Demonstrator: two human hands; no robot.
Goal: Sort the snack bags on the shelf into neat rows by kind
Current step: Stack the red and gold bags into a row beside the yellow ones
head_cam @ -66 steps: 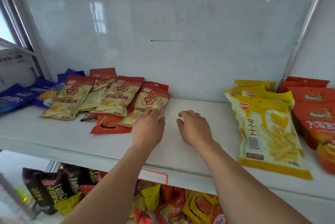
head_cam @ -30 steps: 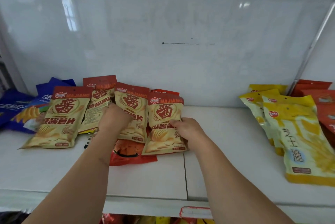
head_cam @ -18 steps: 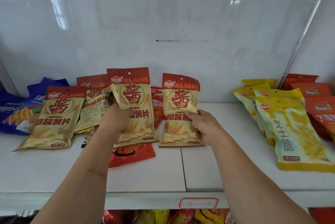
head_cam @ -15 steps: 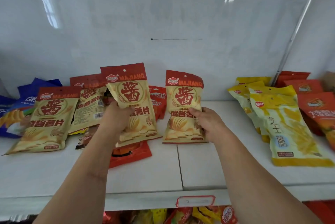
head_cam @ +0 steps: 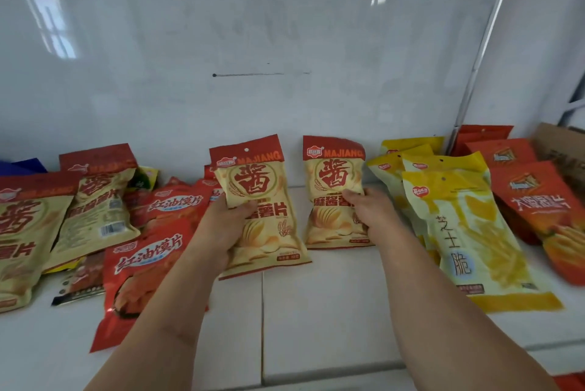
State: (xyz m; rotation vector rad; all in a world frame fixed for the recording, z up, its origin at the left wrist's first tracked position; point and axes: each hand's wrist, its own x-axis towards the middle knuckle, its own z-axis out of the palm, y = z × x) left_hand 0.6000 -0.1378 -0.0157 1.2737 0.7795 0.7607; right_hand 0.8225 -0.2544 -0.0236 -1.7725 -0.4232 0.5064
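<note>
The white shelf board [head_cam: 332, 311] has bare room from the centre down toward 6 o'clock, split by a thin vertical seam; its front edge runs along the bottom of the view. Behind stands a glossy white back panel [head_cam: 253, 42] carrying a short dark line mark, and a metal upright [head_cam: 481, 51] rises at 2 o'clock.

The left hand [head_cam: 224, 226] has fingers and thumb curled round the lower left side of a cream foil crisp bag with a red top band [head_cam: 262, 216], holding it tilted, with its bottom edge at or just above the board. The right hand [head_cam: 367, 210] pinches the right side of a second cream crisp bag with a red top band [head_cam: 332, 188], which stands nearly upright at 12 o'clock, just beside the first and apart from it by a narrow gap.

At 3 o'clock, just beside the right hand, lies an overlapping stack of glossy yellow snack bags [head_cam: 468, 232], and beyond them at 2 to 3 o'clock lie orange-red bags [head_cam: 538, 200], with a brown cardboard box corner [head_cam: 560, 143] behind. At 9 o'clock two more cream bags with red bands [head_cam: 95, 200] lie slanted, one showing its printed back. Between them and the left arm, at 8 o'clock, sprawl crinkled red foil bags with white lettering [head_cam: 148, 257], partly under the forearm, and a small dark packet [head_cam: 82, 279] lies flat near them.
</note>
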